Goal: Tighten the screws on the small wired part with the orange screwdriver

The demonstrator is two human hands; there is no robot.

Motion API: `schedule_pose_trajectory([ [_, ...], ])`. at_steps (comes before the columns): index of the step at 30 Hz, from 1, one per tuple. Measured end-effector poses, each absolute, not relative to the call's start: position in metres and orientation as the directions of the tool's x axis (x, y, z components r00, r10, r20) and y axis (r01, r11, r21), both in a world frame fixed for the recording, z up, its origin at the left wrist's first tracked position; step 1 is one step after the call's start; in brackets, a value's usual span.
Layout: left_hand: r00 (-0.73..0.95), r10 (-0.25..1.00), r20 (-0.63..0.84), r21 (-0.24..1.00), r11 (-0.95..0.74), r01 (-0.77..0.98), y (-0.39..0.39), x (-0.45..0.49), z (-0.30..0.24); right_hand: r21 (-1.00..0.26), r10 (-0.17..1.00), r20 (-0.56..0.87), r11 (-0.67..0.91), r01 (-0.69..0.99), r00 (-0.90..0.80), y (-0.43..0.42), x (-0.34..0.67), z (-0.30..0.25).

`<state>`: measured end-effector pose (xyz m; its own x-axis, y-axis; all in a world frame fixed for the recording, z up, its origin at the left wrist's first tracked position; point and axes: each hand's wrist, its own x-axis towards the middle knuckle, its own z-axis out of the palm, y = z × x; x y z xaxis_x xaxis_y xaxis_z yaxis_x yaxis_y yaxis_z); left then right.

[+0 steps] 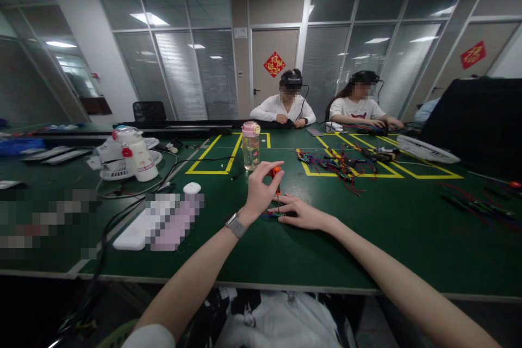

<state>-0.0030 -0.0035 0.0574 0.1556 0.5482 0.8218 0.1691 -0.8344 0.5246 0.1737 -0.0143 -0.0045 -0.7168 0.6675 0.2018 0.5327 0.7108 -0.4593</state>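
Observation:
My left hand (261,187), with a watch on its wrist, is closed around a screwdriver (277,172) with an orange and black handle. The screwdriver stands upright, its thin shaft pointing down to a small circuit board (276,214) on the green table. My right hand (302,213) rests low on the table, its fingers around the board and holding it at the edges. Part of the board is hidden by the fingers, and a few coloured wires show at its left side. The tip's exact contact is too small to make out.
A pink-lidded bottle (250,147) stands just beyond my hands. Wired circuit boards (334,162) lie in a tangle at the right. To the left are a white power bank-like block (136,228), cables and a white jug (141,157). Two people sit across the table (253,261).

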Motion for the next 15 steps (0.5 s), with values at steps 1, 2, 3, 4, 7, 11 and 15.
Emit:
schedule_pose_trajectory([
  [1,0.139,0.542,0.829,0.514,-0.836,0.192,-0.0043,-0.0028,0.0575,-0.465,0.667,0.206,0.711,0.528,-0.716,-0.0141,0.1739,-0.0048],
  [2,0.13,0.538,0.833,0.508,-0.836,0.206,-0.0053,-0.0027,0.0577,-0.47,0.667,0.209,0.71,0.525,-0.715,-0.0139,0.1741,-0.0053],
  [3,0.134,0.539,0.831,0.509,-0.835,0.209,-0.0063,-0.0026,0.0577,-0.475,0.668,0.213,0.708,0.522,-0.713,-0.0137,0.1741,-0.006],
  [4,0.15,0.545,0.825,0.515,-0.834,0.198,-0.0075,-0.0024,0.0576,-0.479,0.671,0.218,0.706,0.521,-0.709,-0.0135,0.1741,-0.0068],
  [7,0.248,0.571,0.783,0.568,-0.818,0.091,-0.0101,-0.0008,0.0563,-0.483,0.689,0.244,0.697,0.53,-0.683,-0.0135,0.1732,-0.0093],
  [11,0.309,0.605,0.734,0.647,-0.761,-0.047,-0.0097,0.0037,0.0538,-0.491,0.702,0.31,0.696,0.524,-0.641,-0.0141,0.1705,-0.0114],
  [15,0.312,0.642,0.7,0.696,-0.712,-0.094,-0.0052,0.0064,0.0535,-0.558,0.715,0.374,0.682,0.472,-0.591,-0.0145,0.1668,-0.0142],
])
